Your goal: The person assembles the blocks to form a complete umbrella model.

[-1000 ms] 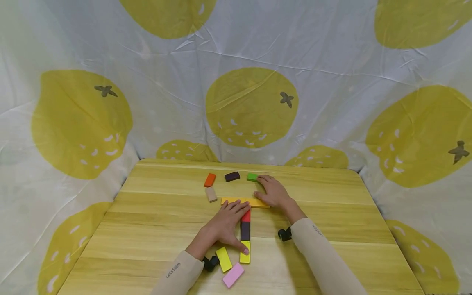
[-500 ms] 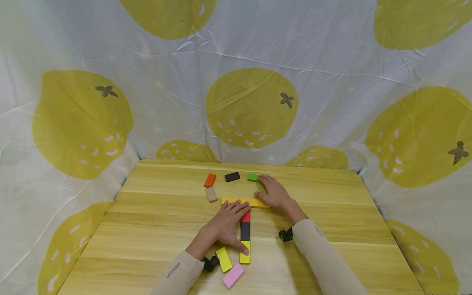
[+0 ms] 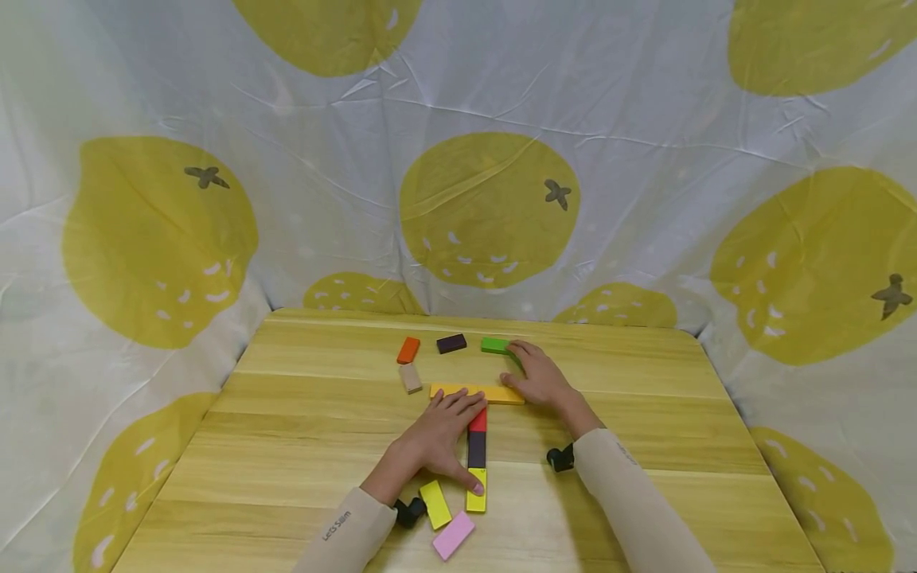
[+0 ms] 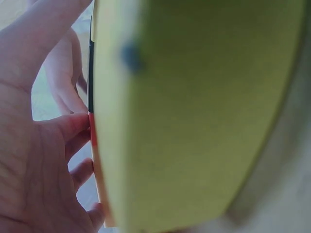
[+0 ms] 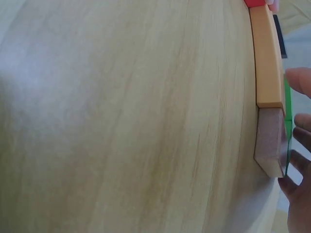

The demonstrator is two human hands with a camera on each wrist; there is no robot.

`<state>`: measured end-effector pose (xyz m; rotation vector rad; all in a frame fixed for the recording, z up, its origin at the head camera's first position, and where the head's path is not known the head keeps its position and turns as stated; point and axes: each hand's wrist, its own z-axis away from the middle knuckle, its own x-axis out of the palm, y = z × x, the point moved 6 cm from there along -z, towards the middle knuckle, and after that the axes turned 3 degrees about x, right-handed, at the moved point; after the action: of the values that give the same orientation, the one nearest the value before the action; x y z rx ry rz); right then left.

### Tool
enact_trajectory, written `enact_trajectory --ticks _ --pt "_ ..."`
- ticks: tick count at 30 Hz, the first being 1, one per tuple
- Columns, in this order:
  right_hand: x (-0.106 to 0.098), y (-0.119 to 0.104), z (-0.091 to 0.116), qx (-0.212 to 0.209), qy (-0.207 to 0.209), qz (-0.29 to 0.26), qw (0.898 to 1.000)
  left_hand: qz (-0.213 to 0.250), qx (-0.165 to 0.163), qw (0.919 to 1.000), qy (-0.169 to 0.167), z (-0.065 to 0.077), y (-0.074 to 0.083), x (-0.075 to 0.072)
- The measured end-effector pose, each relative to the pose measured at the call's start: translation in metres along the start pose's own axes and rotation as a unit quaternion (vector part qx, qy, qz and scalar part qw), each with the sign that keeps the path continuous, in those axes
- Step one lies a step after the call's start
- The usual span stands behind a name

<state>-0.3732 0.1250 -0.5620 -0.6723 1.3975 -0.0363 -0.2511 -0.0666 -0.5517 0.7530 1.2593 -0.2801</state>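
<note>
My left hand lies spread over a T-shaped row of flat blocks. Its fingers cross the orange blocks and reach the red block. The thumb presses the yellow block; a dark block sits between red and yellow. My right hand has its thumb and curved fingers around a green block, mostly hidden under the palm. Right at its fingertips is the end of another green block. In the right wrist view a mauve block adjoins the orange one, by the fingertips.
Toward the back of the wooden table lie an orange-red block, a dark block and a beige block. A loose yellow block and a pink block lie near the front. A lemon-print cloth hangs behind.
My right hand has shifted slightly to the right, uncovering more of the far green block and a bit of the one under the palm. The left hand stays where it was.
</note>
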Motion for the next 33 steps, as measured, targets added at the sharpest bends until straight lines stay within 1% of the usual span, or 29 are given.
enact_trajectory --ticks 6,9,15,18,28,33 --pt "-0.002 0.004 0.007 0.007 0.006 -0.024 1.0 0.0 0.0 1.0 -0.002 0.0 0.001 0.0" --pt "-0.005 0.005 0.013 0.01 0.006 -0.026 1.0 0.0 -0.002 1.0 -0.006 0.0 0.001 0.0" --pt "-0.008 0.006 0.022 0.014 0.015 -0.009 1.0 0.001 -0.007 0.9999 -0.011 0.0 0.0 0.0" --pt "-0.007 0.006 0.024 0.02 0.011 0.0 1.0 0.001 -0.008 0.9999 -0.012 0.0 0.0 -0.001" --pt "0.0 0.01 0.027 0.017 0.005 0.009 1.0 0.005 -0.008 0.9999 -0.014 0.001 0.001 0.001" --pt "0.0 0.01 0.026 0.015 0.012 0.009 1.0 0.003 -0.008 0.9999 -0.009 0.001 0.001 0.0"
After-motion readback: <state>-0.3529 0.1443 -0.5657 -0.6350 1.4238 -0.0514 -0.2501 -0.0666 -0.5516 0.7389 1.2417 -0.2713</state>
